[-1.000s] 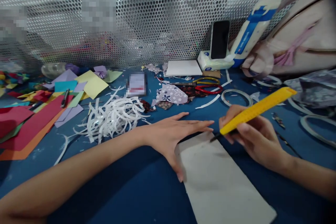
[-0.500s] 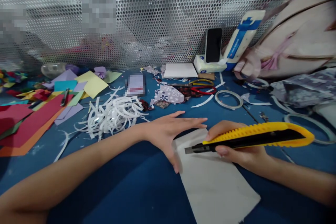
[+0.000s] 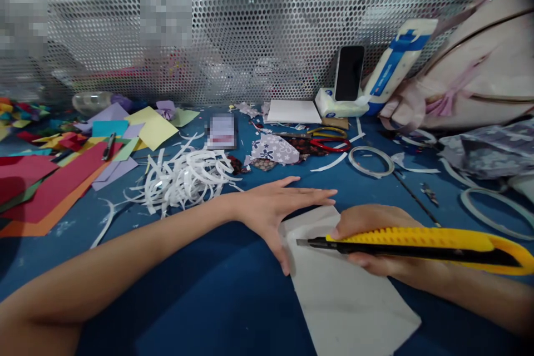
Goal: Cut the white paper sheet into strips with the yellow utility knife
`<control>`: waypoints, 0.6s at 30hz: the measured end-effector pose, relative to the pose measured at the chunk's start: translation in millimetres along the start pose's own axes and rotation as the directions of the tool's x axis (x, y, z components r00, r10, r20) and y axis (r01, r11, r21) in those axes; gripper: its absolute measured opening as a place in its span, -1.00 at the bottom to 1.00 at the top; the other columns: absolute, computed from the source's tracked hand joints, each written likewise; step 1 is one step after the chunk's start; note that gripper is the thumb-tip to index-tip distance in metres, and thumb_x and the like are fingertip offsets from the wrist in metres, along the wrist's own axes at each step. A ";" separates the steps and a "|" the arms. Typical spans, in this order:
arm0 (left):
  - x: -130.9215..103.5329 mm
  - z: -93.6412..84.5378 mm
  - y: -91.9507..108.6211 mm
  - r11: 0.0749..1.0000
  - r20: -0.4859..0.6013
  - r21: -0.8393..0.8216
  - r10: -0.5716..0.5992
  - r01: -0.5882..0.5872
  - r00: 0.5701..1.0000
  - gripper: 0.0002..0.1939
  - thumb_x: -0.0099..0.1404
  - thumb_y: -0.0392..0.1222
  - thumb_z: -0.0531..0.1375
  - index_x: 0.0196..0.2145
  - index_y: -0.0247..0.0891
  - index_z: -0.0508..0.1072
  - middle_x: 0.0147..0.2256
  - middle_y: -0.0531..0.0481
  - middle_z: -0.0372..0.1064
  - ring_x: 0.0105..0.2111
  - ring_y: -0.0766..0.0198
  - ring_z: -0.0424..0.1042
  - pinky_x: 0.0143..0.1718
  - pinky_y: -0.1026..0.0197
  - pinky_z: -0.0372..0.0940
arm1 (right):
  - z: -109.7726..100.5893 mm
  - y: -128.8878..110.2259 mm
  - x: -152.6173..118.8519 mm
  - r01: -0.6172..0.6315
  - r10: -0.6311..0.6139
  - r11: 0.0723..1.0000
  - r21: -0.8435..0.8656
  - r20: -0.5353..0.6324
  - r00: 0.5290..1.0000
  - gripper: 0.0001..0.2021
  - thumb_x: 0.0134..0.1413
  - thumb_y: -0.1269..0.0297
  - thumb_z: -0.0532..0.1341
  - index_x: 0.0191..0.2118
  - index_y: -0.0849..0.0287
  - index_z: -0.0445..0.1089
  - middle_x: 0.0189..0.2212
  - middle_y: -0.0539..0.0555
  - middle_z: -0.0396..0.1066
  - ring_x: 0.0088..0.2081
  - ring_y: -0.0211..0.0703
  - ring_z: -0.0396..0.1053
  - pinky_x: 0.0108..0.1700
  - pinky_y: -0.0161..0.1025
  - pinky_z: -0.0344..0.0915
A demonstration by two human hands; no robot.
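Note:
A pale grey-white sheet [image 3: 346, 300], like card or stiff paper, lies slanted on the blue table in front of me. My left hand [image 3: 273, 206] is spread at its upper left corner, thumb along the left edge and fingers stretched past the far edge. In my right hand [image 3: 375, 233] is a yellow and black utility knife [image 3: 425, 245], gripped between thumb and fingers. Its short blade points left, over the upper part of the sheet. I cannot tell whether the blade tip touches the surface.
Curled white paper strips [image 3: 187, 181] heap at left, beside coloured paper [image 3: 62, 183]. Red-handled scissors [image 3: 331, 146], fabric scraps [image 3: 275, 147] and a tape roll [image 3: 371, 162] lie beyond my hands. A phone [image 3: 349, 73], a bottle [image 3: 400, 64] and a pink bag [image 3: 479, 61] stand before a perforated metal screen [image 3: 250, 28].
The knife's handle end has swung lower and toward the right, leaving the knife flatter. My left hand stays spread on the sheet. The whole view has shifted slightly.

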State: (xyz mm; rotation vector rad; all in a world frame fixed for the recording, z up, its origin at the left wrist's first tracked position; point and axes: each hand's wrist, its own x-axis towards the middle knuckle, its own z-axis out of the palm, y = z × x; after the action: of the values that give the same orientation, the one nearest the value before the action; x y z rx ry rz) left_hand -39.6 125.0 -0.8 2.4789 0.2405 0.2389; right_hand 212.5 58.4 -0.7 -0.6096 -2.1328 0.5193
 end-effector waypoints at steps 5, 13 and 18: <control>0.5 0.1 -1.1 1.000 0.010 0.027 -0.001 0.001 1.000 0.31 0.07 0.36 0.40 0.49 -0.28 -0.18 0.48 -0.12 -0.22 0.47 -0.01 -0.15 0.41 0.04 -0.66 | 2.8 -9.7 13.8 0.109 -0.111 0.993 0.042 0.058 0.992 -0.68 0.39 0.00 0.13 -0.26 0.11 0.47 -0.56 0.02 0.49 -0.52 -0.21 0.49 -0.41 -0.31 0.40; 2.1 -3.1 3.0 0.996 0.081 0.026 -0.081 0.080 0.993 0.36 0.08 0.39 0.38 0.50 -0.26 -0.30 0.49 -0.07 -0.32 0.49 0.02 -0.32 0.39 -0.03 -0.72 | -2.5 -14.4 18.9 0.173 -0.189 0.979 0.109 0.166 0.968 -0.91 0.31 0.36 0.17 -0.18 0.17 0.43 -0.28 0.18 0.66 -0.25 -0.18 0.65 -0.16 -0.32 0.53; 3.2 -4.3 4.6 0.998 0.076 0.007 -0.069 0.068 0.995 0.31 0.09 0.39 0.37 0.50 -0.26 -0.20 0.48 -0.05 -0.29 0.48 0.00 -0.25 0.39 0.01 -0.72 | -5.9 -10.7 12.4 0.271 -0.276 0.961 0.053 0.246 0.929 -0.85 0.21 0.48 0.19 -0.13 0.20 0.41 -0.23 0.24 0.66 -0.24 -0.21 0.65 -0.16 -0.41 0.53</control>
State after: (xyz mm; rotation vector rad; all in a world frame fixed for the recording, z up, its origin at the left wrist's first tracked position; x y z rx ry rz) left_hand -37.0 124.6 5.7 2.4729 0.2932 0.1145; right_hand 208.1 58.1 16.1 -0.2359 -2.4012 0.4787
